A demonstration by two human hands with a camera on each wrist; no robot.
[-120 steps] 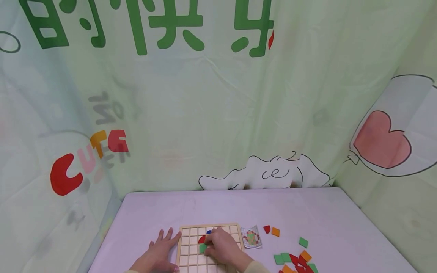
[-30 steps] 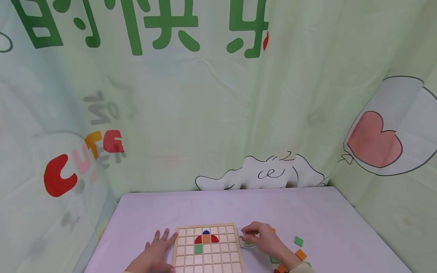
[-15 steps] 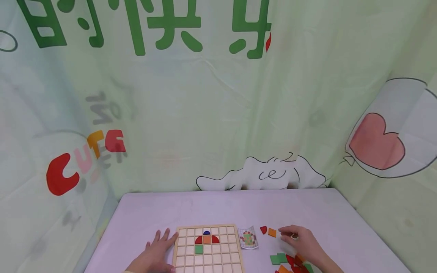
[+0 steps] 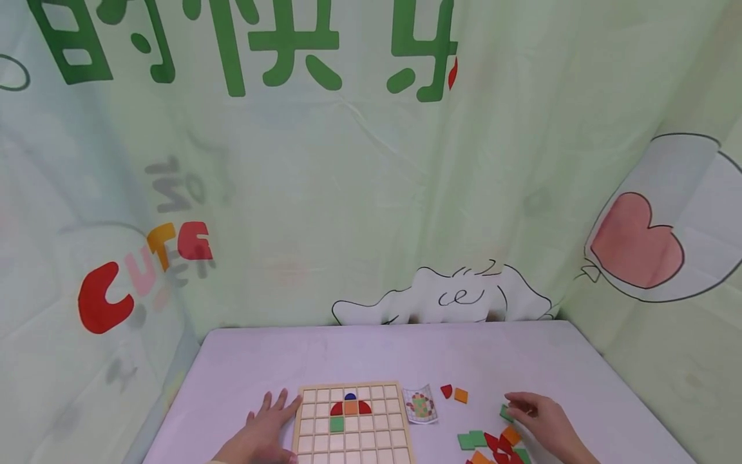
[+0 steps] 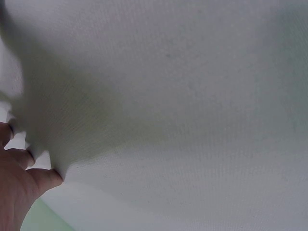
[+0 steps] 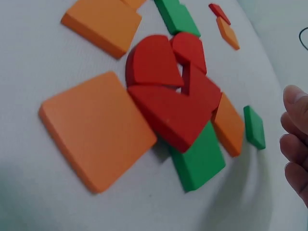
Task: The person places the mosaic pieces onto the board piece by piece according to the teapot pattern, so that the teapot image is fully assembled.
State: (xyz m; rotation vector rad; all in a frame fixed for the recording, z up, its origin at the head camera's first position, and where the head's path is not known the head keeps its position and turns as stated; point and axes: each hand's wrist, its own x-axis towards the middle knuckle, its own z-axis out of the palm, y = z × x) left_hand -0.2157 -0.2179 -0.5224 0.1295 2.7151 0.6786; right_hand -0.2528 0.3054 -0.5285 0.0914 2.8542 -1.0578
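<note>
The bench (image 4: 371, 354) is backed by printed fabric (image 4: 290, 206). The left hand (image 4: 265, 430) is spread; only in wrist view are relaxed right hand (image 4: 540, 417) and green tile (image 6: 254, 127) seen apart.

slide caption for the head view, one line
Left hand at the left edge of a grid board, picture card beside it, right hand close to a green tile.

Large green characters (image 4: 293, 41) on the far curtain (image 4: 493, 180) appear to read 的快乐, their tops cut off by the head view's upper edge. Farther left, coloured letters (image 4: 161, 243) on the cloth spell CUTE in red, pink, orange and red. Faint grey letters (image 4: 173, 204) beside them are too blurred to read.
</note>
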